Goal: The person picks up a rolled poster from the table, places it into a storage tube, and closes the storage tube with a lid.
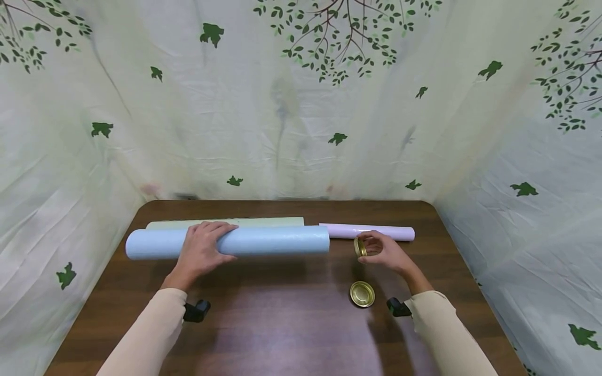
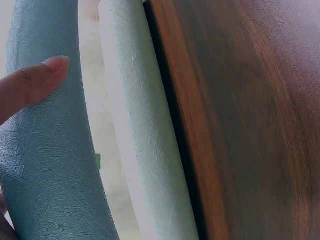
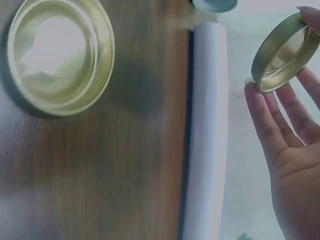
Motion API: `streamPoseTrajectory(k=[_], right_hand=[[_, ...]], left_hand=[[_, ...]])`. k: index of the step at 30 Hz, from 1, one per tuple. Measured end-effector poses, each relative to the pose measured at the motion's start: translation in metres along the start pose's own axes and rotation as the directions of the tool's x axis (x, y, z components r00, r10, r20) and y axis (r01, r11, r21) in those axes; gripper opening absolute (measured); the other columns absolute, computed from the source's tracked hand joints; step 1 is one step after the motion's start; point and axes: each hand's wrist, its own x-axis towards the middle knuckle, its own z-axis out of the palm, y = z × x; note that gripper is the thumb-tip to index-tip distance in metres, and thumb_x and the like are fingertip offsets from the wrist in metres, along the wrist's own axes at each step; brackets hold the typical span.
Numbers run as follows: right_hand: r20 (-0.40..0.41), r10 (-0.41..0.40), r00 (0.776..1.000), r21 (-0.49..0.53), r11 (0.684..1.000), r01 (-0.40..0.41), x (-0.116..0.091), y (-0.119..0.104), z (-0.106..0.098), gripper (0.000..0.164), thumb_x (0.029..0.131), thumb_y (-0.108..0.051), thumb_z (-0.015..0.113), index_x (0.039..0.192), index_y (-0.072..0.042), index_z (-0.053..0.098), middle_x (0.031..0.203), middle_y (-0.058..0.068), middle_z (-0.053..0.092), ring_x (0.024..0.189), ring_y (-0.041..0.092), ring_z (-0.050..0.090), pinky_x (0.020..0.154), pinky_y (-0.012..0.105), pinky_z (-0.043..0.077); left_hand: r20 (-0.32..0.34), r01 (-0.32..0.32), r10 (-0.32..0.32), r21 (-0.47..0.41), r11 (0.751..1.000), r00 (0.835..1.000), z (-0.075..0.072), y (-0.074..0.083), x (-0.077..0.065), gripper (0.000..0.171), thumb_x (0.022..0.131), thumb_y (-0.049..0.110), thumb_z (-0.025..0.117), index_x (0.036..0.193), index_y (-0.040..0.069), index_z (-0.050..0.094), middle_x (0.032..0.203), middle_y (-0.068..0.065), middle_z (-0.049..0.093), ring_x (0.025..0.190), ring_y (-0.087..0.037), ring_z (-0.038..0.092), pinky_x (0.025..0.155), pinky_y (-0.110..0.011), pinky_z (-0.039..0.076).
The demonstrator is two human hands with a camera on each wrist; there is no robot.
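Note:
My left hand grips a thick light-blue roll of wrinkle-textured sheet near its left half. Its thumb lies across the roll in the left wrist view, while the other fingers are mostly hidden. The blue roll is held level, above the table. To its right, my right hand pinches a shallow gold round lid by the rim, tilted on edge between thumb and fingertips. A second gold lid lies on the table below that hand, its recessed side up.
A pale green roll lies behind the blue one along the far edge of the brown wooden table. A thinner lilac roll lies at the back right. Leaf-printed white curtains enclose the table's back and sides.

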Motion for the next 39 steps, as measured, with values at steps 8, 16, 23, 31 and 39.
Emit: streamPoseTrajectory(k=[8,16,23,31,39], right_hand=[[0.042,-0.013,0.999,-0.002,1.000,0.013,0.008,-0.012,0.004,0.059,0.072,0.002,0.081,0.125,0.007,0.054,0.118,0.025,0.057,0.104,0.039,0.059,0.091,0.053,0.047],[0.040,-0.061,0.997,0.060,0.997,0.058,0.013,-0.021,0.013,0.060,0.076,0.005,0.077,0.129,0.009,0.050,0.121,0.028,0.055,0.108,0.045,0.056,0.091,0.058,0.045],[0.012,-0.095,0.995,0.101,0.991,0.093,0.014,-0.025,0.018,0.058,0.075,0.006,0.077,0.128,0.008,0.053,0.121,0.027,0.057,0.108,0.042,0.058,0.093,0.057,0.044],[-0.009,-0.085,0.996,0.273,0.958,0.084,0.019,-0.025,0.028,0.059,0.076,0.009,0.074,0.130,0.011,0.049,0.124,0.031,0.052,0.104,0.030,0.062,0.089,0.037,0.052],[-0.061,-0.139,0.988,0.401,0.904,0.152,0.024,-0.024,0.038,0.063,0.074,0.013,0.074,0.130,0.018,0.045,0.121,0.016,0.056,0.099,0.024,0.064,0.083,0.031,0.054]], left_hand=[[0.009,-0.009,0.009,0.000,1.000,1.000,-0.002,0.001,0.003,0.072,0.056,0.031,0.093,0.120,0.011,0.066,0.119,-0.012,0.065,0.109,-0.035,0.054,0.090,-0.054,0.034],[0.012,-0.004,0.004,-0.005,1.000,1.000,-0.001,0.004,0.001,0.072,0.056,0.030,0.093,0.121,0.011,0.066,0.119,-0.013,0.065,0.109,-0.036,0.054,0.090,-0.055,0.034],[-0.002,0.000,0.000,-0.010,1.000,1.000,0.001,0.004,0.000,0.073,0.055,0.028,0.094,0.121,0.011,0.066,0.119,-0.013,0.065,0.110,-0.035,0.054,0.091,-0.055,0.034],[0.002,0.009,-0.009,-0.008,1.000,1.000,-0.001,0.006,-0.001,0.074,0.056,0.028,0.094,0.122,0.010,0.065,0.119,-0.014,0.065,0.110,-0.036,0.054,0.091,-0.056,0.034],[-0.005,0.003,-0.003,-0.005,1.000,1.000,-0.004,0.008,0.001,0.074,0.057,0.029,0.093,0.123,0.010,0.065,0.120,-0.014,0.064,0.111,-0.036,0.054,0.091,-0.056,0.034]])
